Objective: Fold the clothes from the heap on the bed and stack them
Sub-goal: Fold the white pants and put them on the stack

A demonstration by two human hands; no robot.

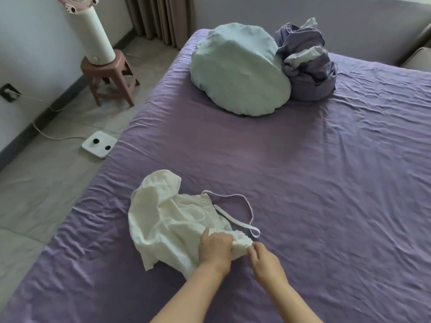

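Note:
A crumpled white garment (168, 220) with a gathered elastic edge and thin white straps (242, 213) lies near the front left of the purple bed (303, 183). My left hand (215, 248) grips the garment's gathered edge, fingers curled into the cloth. Just to its right, my right hand (263, 259) pinches the same edge at its corner. Both forearms reach in from the bottom of the view.
A pale blue round pillow (238, 68) and a bundled purple and grey bedding heap (307, 61) sit at the far end of the bed. Left of the bed, on the floor, stand a pink stool (109, 75) bearing a white fan (93, 31) and a white scale (99, 144).

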